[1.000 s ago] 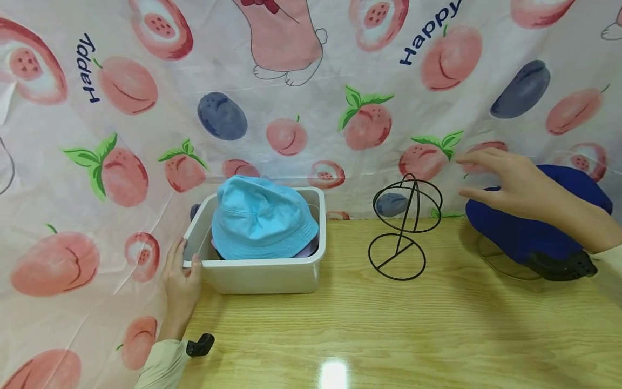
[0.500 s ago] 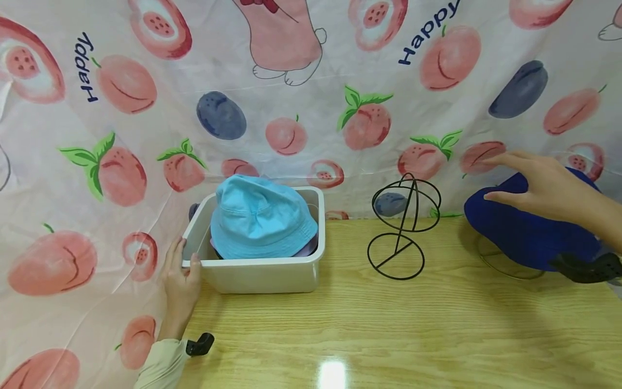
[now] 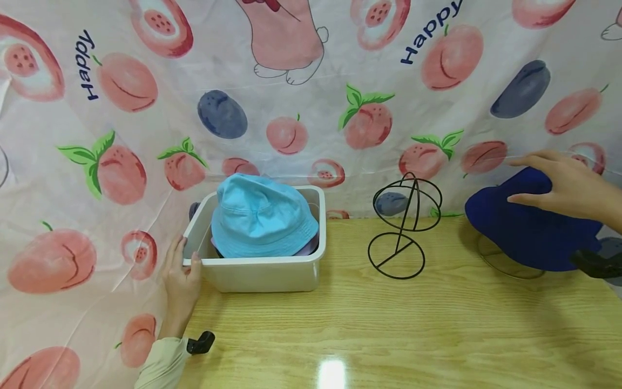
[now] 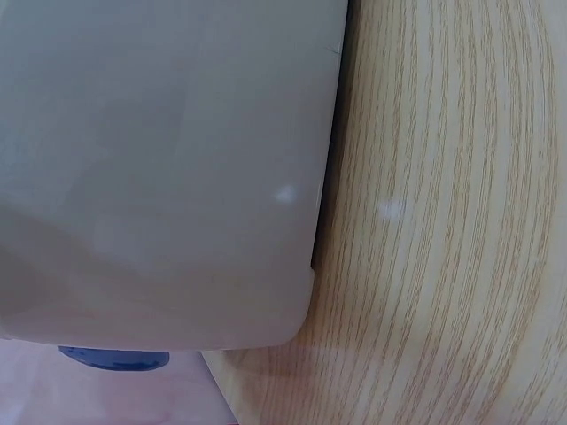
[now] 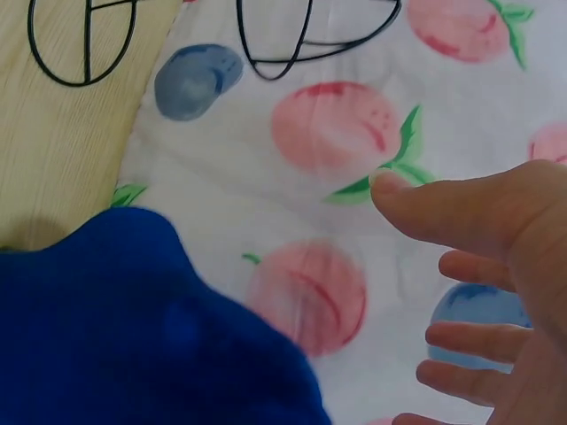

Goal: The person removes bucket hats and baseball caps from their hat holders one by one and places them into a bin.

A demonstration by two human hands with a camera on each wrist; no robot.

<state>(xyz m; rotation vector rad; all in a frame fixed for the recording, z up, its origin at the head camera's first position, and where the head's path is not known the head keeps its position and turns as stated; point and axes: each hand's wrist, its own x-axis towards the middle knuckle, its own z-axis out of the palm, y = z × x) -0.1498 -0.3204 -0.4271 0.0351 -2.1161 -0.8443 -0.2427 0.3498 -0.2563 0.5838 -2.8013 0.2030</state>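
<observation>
My left hand (image 3: 180, 278) rests against the near left corner of a white plastic bin (image 3: 262, 275), its fingers along the left side and thumb at the front rim. A light blue bucket hat (image 3: 262, 216) lies in the bin, with a bit of purple cloth (image 3: 307, 248) under it. The left wrist view shows the bin's wall (image 4: 159, 177) but no fingers. At the right, my right hand (image 3: 568, 181) hovers over a dark blue hat (image 3: 515, 216) with fingers spread and nothing between them. That hat (image 5: 133, 328) sits on a wire stand (image 3: 510, 265), mostly hidden.
A black wire hat stand (image 3: 398, 248), bare, stands between the bin and the dark blue hat. The wooden table (image 3: 369, 324) meets a peach-printed cloth (image 3: 291, 97) behind and at the left. Something grey (image 3: 611, 251) shows at the right edge.
My right hand has drawn back to the right over the dark blue hat, uncovering more of it. The left hand, bin and both hats have stayed in place.
</observation>
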